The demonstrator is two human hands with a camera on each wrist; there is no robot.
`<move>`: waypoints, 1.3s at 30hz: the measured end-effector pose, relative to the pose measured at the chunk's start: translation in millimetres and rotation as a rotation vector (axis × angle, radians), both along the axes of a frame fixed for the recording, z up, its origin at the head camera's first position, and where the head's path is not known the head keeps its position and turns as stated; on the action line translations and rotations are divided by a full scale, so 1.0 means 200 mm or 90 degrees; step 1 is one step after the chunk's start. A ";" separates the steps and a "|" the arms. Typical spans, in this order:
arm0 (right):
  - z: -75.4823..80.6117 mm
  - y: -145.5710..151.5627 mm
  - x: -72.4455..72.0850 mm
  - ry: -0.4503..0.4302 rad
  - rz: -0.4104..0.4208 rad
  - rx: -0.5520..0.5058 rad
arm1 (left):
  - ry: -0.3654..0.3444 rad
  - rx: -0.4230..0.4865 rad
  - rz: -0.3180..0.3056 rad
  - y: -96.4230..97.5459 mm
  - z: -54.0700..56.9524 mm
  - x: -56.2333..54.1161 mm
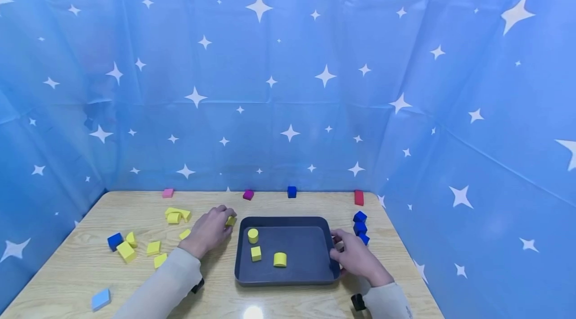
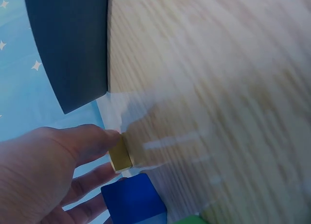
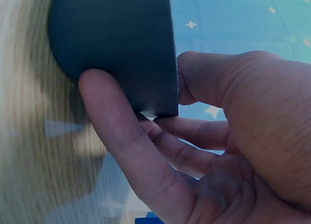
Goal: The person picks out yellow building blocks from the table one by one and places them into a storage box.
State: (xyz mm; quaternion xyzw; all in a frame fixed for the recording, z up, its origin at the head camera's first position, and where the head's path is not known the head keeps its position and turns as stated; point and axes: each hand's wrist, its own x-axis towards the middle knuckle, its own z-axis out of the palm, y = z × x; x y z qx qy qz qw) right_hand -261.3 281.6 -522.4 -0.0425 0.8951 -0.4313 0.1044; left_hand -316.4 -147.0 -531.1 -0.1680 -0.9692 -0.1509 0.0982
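Observation:
My left hand point(image 1: 211, 231) reaches beside the tray's left edge and pinches a small yellow block point(image 2: 120, 155) between thumb and fingers, low over the wooden table. In the left wrist view a blue block point(image 2: 133, 199) appears just below those fingers. My right hand point(image 1: 357, 254) holds the dark grey tray point(image 1: 310, 279) at its right side, with the thumb at the rim and the other fingers along the outer wall. On the tray lie a yellow cylinder point(image 1: 253, 236), a yellow cube point(image 1: 256, 254) and a yellow half-round block point(image 1: 280, 259).
Several yellow blocks point(image 1: 126, 252) and a blue block point(image 1: 115, 241) are scattered left, with a light blue block point(image 1: 101, 299) nearer the front. Pink point(image 1: 168, 193), magenta point(image 1: 248, 194), blue point(image 1: 292, 192) and red point(image 1: 358, 197) blocks sit along the back. Blue blocks point(image 1: 360, 228) line the right.

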 end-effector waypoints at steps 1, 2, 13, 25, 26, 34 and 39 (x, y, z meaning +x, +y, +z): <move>0.00 0.00 0.00 0.000 0.000 0.001 | -0.001 0.000 -0.001 0.00 0.00 0.00; 0.00 0.00 0.00 0.001 -0.001 0.002 | -0.002 0.000 -0.001 0.00 0.00 0.00; 0.02 -0.01 0.01 0.007 -0.002 0.009 | -0.006 0.013 -0.011 0.00 -0.01 -0.01; 0.01 -0.01 0.00 0.003 0.001 0.007 | -0.016 0.027 -0.007 0.00 0.00 0.00; 0.01 -0.01 0.00 0.003 0.002 0.007 | -0.016 0.029 -0.006 0.00 0.00 0.00; 0.00 -0.01 -0.01 0.006 0.001 0.003 | -0.010 0.052 -0.004 0.00 0.02 0.02; -0.01 0.00 -0.01 0.011 0.003 0.001 | -0.006 0.067 -0.007 0.01 0.05 0.03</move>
